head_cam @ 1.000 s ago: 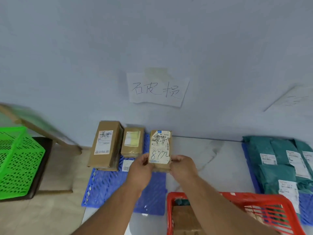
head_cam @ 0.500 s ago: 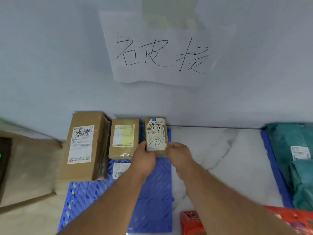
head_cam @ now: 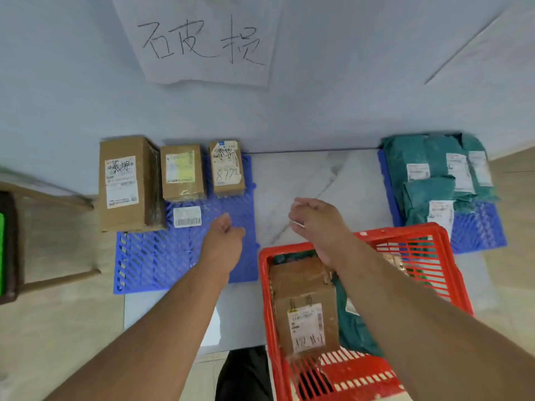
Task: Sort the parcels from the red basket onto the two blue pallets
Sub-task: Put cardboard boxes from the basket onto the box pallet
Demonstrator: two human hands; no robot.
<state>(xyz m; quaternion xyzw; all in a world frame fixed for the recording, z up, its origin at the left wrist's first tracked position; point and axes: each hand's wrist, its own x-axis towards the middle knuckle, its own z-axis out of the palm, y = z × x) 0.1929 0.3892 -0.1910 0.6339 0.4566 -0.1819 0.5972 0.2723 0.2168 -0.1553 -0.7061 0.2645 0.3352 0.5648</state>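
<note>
Three cardboard boxes stand in a row at the back of the left blue pallet [head_cam: 162, 256]: a large one [head_cam: 127, 183], a middle one [head_cam: 181, 172] and a small one marked 8772 [head_cam: 227, 169]. My left hand [head_cam: 224, 235] hovers over that pallet, fingers loosely curled, holding nothing. My right hand [head_cam: 315, 219] is open above the far rim of the red basket [head_cam: 451, 264]. In the basket lie a brown cardboard parcel [head_cam: 304, 311] and a teal bag [head_cam: 356, 328]. The right blue pallet [head_cam: 480, 227] carries several teal bags [head_cam: 428, 169].
A loose barcode label [head_cam: 187, 216] lies on the left pallet. A paper sign with handwriting [head_cam: 202, 39] hangs on the wall above. A green basket edge [head_cam: 2, 253] and a dark stand sit at far left. White marble floor [head_cam: 307, 175] separates the pallets.
Both hands let go of the 8772 box, which now rests on the left pallet beside the middle box. The hands pulled back toward the red basket, and the view tilted down.
</note>
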